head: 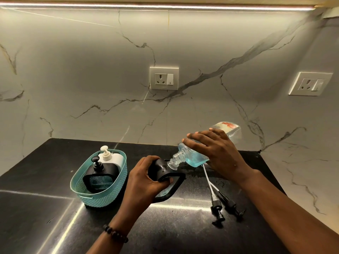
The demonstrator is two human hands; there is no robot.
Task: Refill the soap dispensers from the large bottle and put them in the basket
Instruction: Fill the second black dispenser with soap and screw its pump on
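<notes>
Nearest on the polished black stone counter [55, 208], a beaded dark bracelet [115, 233] circles the left wrist. Toward the right edge lie two black pump heads with white dip tubes [218, 204], side by side, tubes pointing toward the back wall.

The left hand [145, 180] grips one black square-framed soap dispenser with a clear window [165, 178], tilted, its open neck turned to the right. The right hand [216, 151] wraps over one large clear plastic bottle holding pale blue liquid [194, 156], tipped nearly flat with its threaded mouth right at the dispenser's neck. Small wet spots dot the counter just beneath the bottle.

Left of the hands, near the middle of the counter, stands one teal woven-pattern plastic basket [102, 197]. Inside it are two dispensers: a black one with a black pump [100, 173] in front, and a white one with a cream pump [111, 156] behind it.

On the veined marble wall [73, 79] beyond the counter's back edge sit two white socket-and-switch plates [164, 78], one central and one far right, with a light strip [146, 6] along the top.
</notes>
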